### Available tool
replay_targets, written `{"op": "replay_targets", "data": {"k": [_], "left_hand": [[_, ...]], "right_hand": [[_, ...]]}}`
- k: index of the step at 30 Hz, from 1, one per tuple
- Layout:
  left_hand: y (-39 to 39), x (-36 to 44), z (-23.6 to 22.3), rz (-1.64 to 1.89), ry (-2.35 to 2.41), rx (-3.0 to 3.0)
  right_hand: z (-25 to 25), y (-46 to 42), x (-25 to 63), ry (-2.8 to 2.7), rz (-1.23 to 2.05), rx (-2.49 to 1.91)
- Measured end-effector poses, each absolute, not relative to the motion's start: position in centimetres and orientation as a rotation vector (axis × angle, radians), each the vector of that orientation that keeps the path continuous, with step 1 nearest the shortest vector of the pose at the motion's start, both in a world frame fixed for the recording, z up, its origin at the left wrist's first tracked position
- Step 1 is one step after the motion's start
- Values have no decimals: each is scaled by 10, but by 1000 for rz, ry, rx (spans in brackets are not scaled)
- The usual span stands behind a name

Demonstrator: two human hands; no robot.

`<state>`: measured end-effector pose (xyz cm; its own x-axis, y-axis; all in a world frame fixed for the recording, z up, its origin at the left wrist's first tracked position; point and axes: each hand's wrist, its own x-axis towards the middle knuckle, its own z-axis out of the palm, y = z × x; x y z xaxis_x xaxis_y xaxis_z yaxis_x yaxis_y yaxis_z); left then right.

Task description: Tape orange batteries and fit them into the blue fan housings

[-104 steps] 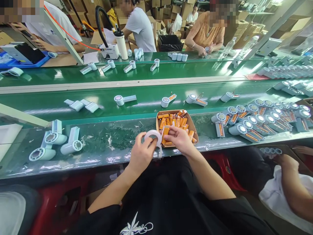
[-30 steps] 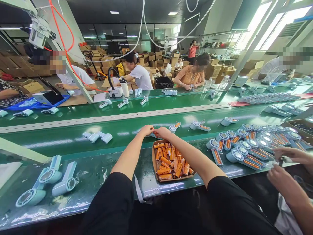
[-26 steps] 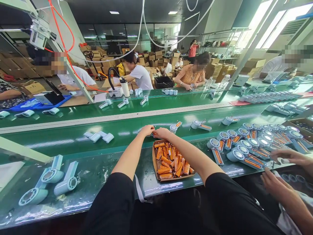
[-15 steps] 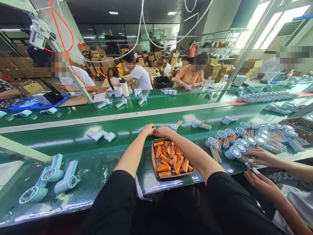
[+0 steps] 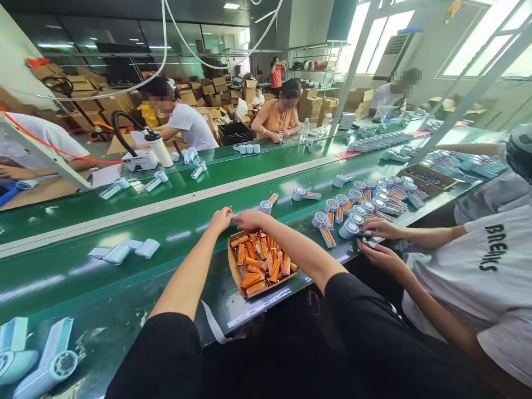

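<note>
Both my arms reach out over the green conveyor belt [image 5: 75, 266]. My left hand [image 5: 220, 218] and my right hand [image 5: 249, 219] meet just beyond the far edge of a shallow cardboard tray [image 5: 235, 271] full of orange battery cells [image 5: 260, 259]. Their fingers are pinched together on a small part with a red-and-orange end, mostly hidden between them. A white round fan body with an orange cell [image 5: 266, 205] lies on the belt just past my right hand.
A cluster of white fan bodies [image 5: 361, 204] lies right of the tray, where a neighbour's two hands [image 5: 376, 243] work. White shell halves [image 5: 124, 251] lie left on the belt; larger casings [image 5: 37, 363] sit at bottom left. Several people work across the far belt.
The camera has swung right and the view shifted left. My hands stay joined beyond the tray. The neighbour's hands have moved in toward the fan cluster.
</note>
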<state>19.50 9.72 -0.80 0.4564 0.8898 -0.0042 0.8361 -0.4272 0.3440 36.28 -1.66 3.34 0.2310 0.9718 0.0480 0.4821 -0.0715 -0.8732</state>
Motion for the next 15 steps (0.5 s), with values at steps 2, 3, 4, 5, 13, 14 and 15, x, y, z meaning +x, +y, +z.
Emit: {"op": "replay_targets", "data": {"k": [2,3,4,5,13,14,15], "left_hand": [[76,169,-7,358,1503,2432],[60,148,-11,402,1511,2442],[39,122,-19,446,1512,2458],[15,93,-29,473,1514,2472],[-171,-67,-88,771,1476,2817],[-179,-60,-79,798,1478,2836],[-182,-49,-68,823,1471,2854]], "right_hand": [[36,-38,374,-1478,760,-1656],[34,-52,383,-1532,763,-1635],[29,-69,395,-1567,756,-1613],[20,-89,409,-1584,741,-1600],[-45,-246,464,-1121,598,-1612],[-39,-247,447,-1124,607,-1586],[-31,-244,424,-1152,643,-1543]]}}
